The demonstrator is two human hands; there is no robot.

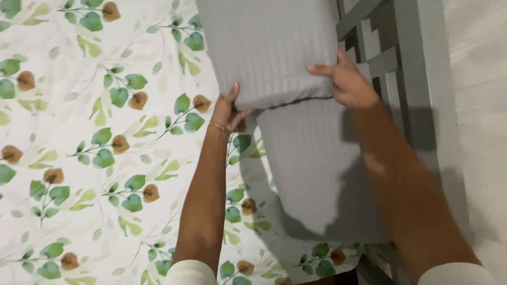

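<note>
The upper pillow [266,47] was held at its lower edge by both hands, one at each lower corner, so that it stayed level; the left hand [228,111] closed its grip on the left corner, thumb under, fingers up the face; the right hand [348,82] clamped the right corner, fingers spread over the fabric. It overlapped a second grey pillow [317,169], which lay flat along the right edge of the bed. The sheet [95,148] was white with green leaves and brown buds; a grey slatted frame [391,63] stood beside that edge; pale floor [478,105] lay beyond.
</note>
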